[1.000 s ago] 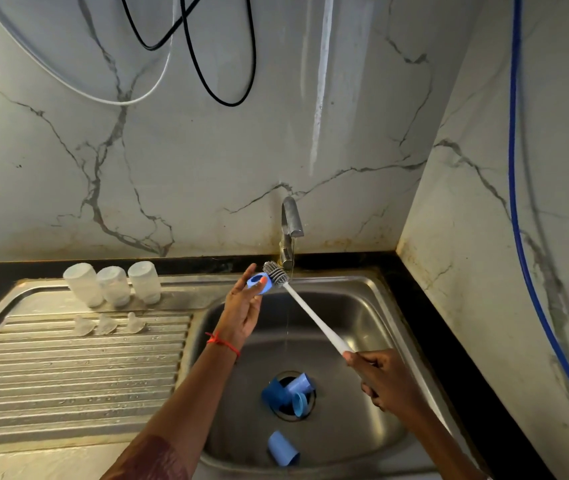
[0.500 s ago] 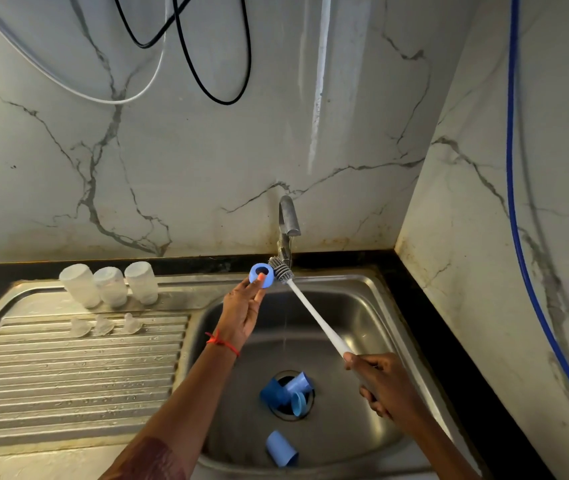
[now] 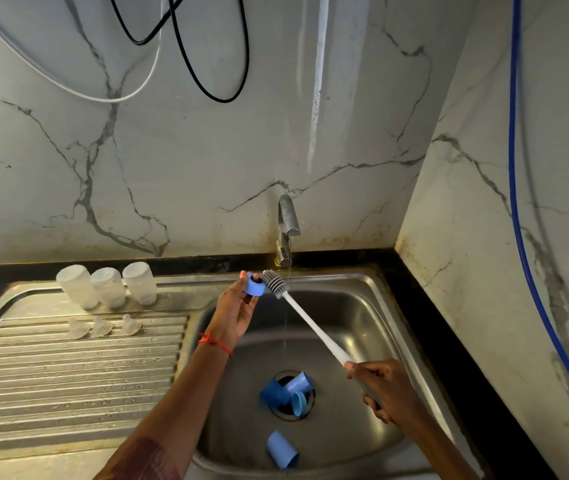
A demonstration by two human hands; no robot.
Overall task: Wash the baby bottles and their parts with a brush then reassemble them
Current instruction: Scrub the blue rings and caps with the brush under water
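Observation:
My left hand (image 3: 236,308) pinches a blue bottle ring (image 3: 253,285) above the sink's back left corner. My right hand (image 3: 385,388) grips the white handle of a bottle brush (image 3: 311,323); its grey bristle head (image 3: 275,283) touches the ring's side. Three clear bottles (image 3: 106,285) stand upside down at the back of the draining board, with three clear teats (image 3: 103,326) in front of them. Blue caps and rings (image 3: 286,393) lie over the drain, and one blue cap (image 3: 281,448) lies near the sink's front.
A thin stream of water runs from the steel tap (image 3: 286,223) into the steel sink (image 3: 352,320). The ribbed draining board (image 3: 68,375) lies to the left. Marble walls close the back and right; black, white and blue cables hang on them.
The ring has turned in my left hand, its opening first facing me, now tipped toward the brush. The brush head has shifted slightly against it. Both hands stay near the tap.

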